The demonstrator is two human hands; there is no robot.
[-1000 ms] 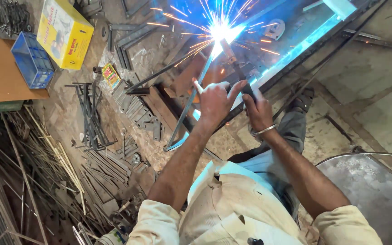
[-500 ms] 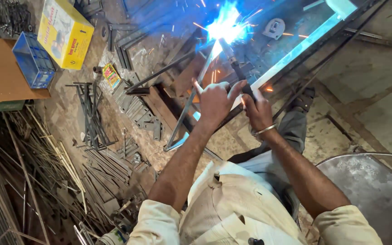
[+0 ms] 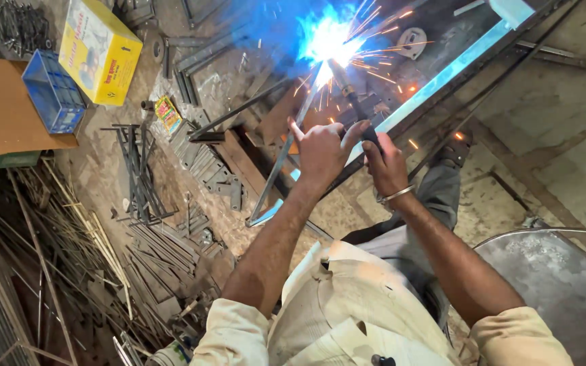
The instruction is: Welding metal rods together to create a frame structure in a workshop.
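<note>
Fingers of the right hand (image 3: 386,163) wrap tight around the dark welding holder (image 3: 354,102), whose tip meets the metal frame (image 3: 442,71) at a white-blue arc (image 3: 323,42) in the upper middle of the frame. Just beside it, touching, the left hand (image 3: 320,152) is closed on a thin steel bar (image 3: 279,163) running down toward the floor. Left of centre lie scattered metal strips (image 3: 164,244); at upper left sit a yellow box (image 3: 100,51) and a blue crate (image 3: 54,91).
</note>
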